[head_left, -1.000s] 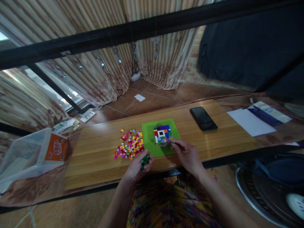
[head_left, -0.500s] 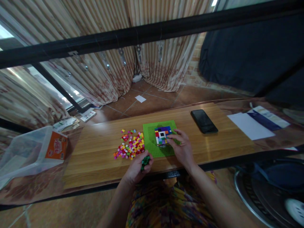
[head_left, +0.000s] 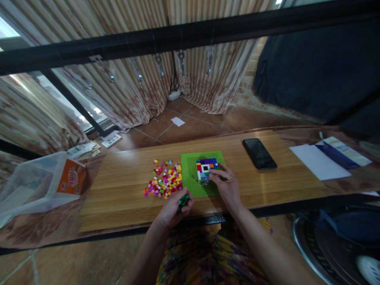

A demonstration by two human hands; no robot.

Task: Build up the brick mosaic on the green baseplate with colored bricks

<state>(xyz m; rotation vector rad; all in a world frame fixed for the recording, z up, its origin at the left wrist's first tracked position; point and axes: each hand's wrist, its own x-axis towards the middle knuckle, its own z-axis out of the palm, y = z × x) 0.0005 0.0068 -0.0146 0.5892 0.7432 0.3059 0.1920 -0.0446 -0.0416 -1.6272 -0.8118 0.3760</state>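
Note:
My left hand [head_left: 175, 208] is closed around a clump of dark green toy bricks [head_left: 183, 202], just in front of the baseplate's near left corner. On the green baseplate [head_left: 189, 158] stands a block of multicoloured toy bricks [head_left: 204, 163], with a white ring around a black centre on top. My right hand [head_left: 226, 184] is at the right side of this block. Its thumb and index finger come together at the block's top edge; whatever is between them is too small to make out. Loose small bricks [head_left: 166, 182] in pink, yellow, red, white and orange lie left of the baseplate.
A black phone [head_left: 259, 153] lies on the wooden board [head_left: 118, 178] at the right. Further right are white paper [head_left: 317, 160] and a blue-and-white packet [head_left: 338, 154]. A clear plastic box [head_left: 38, 178] with an orange label is at the left. A dark bar [head_left: 190, 33] crosses beyond the board.
The view has shifted slightly, so the board's contents appear a little further right. Both hands keep nearly the same places, the left still around the green bricks, the right at the brick block.

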